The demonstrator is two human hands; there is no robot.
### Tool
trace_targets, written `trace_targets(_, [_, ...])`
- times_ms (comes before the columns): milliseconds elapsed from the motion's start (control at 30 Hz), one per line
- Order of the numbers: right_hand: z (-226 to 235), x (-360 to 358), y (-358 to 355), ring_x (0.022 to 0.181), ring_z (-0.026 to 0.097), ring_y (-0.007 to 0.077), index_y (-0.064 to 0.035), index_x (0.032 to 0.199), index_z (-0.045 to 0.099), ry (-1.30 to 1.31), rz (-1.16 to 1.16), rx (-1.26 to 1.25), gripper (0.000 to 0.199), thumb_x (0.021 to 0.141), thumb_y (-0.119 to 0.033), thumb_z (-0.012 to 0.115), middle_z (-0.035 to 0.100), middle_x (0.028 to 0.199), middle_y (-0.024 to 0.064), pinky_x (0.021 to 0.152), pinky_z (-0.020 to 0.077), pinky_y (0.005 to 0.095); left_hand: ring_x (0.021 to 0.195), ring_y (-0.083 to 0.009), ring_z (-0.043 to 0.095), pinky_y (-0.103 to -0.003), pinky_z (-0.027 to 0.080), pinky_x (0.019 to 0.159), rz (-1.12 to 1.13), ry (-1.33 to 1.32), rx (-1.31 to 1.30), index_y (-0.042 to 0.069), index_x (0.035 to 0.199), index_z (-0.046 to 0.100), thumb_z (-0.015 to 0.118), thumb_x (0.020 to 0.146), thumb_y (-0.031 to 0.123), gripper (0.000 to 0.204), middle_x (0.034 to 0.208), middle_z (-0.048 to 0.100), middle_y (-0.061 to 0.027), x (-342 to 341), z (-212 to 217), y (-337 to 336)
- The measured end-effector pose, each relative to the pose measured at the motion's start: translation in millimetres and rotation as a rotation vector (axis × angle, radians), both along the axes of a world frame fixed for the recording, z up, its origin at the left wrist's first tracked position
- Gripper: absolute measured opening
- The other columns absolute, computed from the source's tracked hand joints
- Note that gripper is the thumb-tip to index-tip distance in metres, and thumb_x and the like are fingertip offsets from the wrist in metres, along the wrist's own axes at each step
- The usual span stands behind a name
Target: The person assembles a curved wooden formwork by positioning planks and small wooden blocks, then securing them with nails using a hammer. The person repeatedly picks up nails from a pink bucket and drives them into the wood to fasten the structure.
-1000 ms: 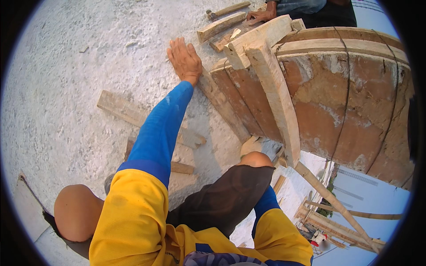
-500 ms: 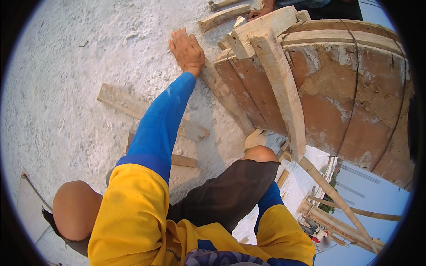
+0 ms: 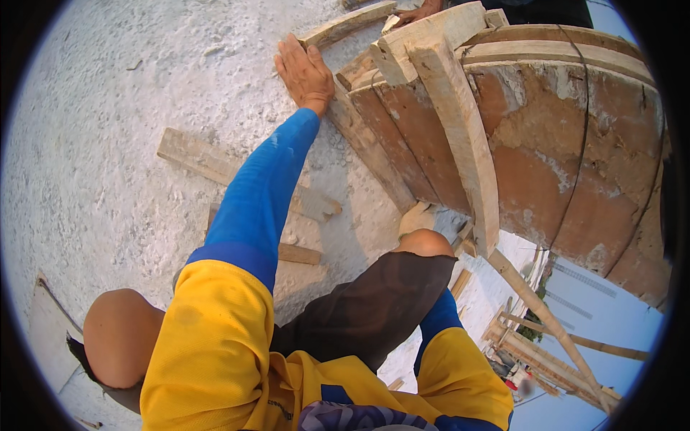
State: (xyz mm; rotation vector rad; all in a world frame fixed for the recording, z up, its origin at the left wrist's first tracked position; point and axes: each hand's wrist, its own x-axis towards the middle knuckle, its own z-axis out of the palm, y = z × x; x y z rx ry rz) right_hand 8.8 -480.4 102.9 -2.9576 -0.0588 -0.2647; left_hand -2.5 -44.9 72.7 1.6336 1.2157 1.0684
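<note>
My left hand (image 3: 305, 75), in a blue sleeve, is stretched out with its fingers straight and close together. It lies flat by the upper end of a narrow wooden board (image 3: 370, 147); whether the palm presses on the board or the white ground is hard to tell. Just past the fingertips is a short length of timber (image 3: 348, 26). To the right, a thick upright timber (image 3: 460, 136) leans against a brown formwork panel (image 3: 553, 158), below a wooden block (image 3: 431, 39). My right arm (image 3: 460, 373) drops behind my leg, and the hand is hidden.
A co-worker's hand (image 3: 419, 13) rests near the timbers at the top. Loose wood pieces (image 3: 201, 154) lie on the rough white ground (image 3: 129, 179) under my left arm. Dark wires (image 3: 583, 136) cross the panel. A slanting pole (image 3: 546, 320) stands lower right. My bent knee (image 3: 424, 243) is near the panel.
The short timber at the top has shifted left, closer to my left fingertips. The view has moved a little, so the panel sits slightly farther right. My left hand stays flat.
</note>
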Motion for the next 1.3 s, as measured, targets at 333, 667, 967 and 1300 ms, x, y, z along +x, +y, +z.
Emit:
trace_targets(333, [-0.1,-0.9,-0.3,0.136,0.05,0.0506,0.0089,0.146,0.047,-0.002,-0.004,-0.006,0.057,0.107,-0.032,0.039,0.051,0.149,0.034,0.115,0.0395,0.0552,0.163,-0.0425,0.014,-0.049,0.005,0.134,0.005,0.015,-0.019,-0.011,0.165,0.015,0.034,0.114,0.044,0.078,0.172,0.022,-0.0309,0.6,2.3,-0.6])
trace_targets(667, [1.7,-3.0,-1.0,0.135,0.051,0.0501,0.009,0.144,0.049,0.003,-0.011,-0.01,0.055,0.107,-0.031,0.039,0.052,0.148,0.0336,0.114,0.0398,0.0555,0.162,-0.0451,0.013,-0.05,0.006,0.134,-0.015,0.05,-0.024,-0.013,0.164,0.014,0.039,0.113,0.044,0.081,0.171,0.021,-0.033,1.1,-2.0,-0.3])
trace_targets(967, [3.6,-3.1,-3.9,0.134,0.052,0.0497,0.0091,0.143,0.05,0.014,-0.021,-0.018,0.054,0.106,-0.029,0.04,0.054,0.146,0.0333,0.114,0.04,0.0559,0.162,-0.045,0.014,-0.05,0.007,0.134,0.008,0.023,-0.032,-0.012,0.165,0.011,0.04,0.113,0.042,0.081,0.172,0.019,-0.033,0.4,-0.6,-1.9])
trace_targets(1300, [3.4,-2.7,-6.8,0.132,0.053,0.0492,0.0092,0.141,0.052,0.021,-0.03,-0.029,0.052,0.105,-0.027,0.04,0.055,0.144,0.033,0.114,0.0403,0.0562,0.163,-0.0475,0.004,-0.055,0.002,0.132,0.035,-0.021,0.035,-0.012,0.165,0.009,0.039,0.112,0.048,0.085,0.172,0.007,-0.0368,-2.2,-0.3,-4.1])
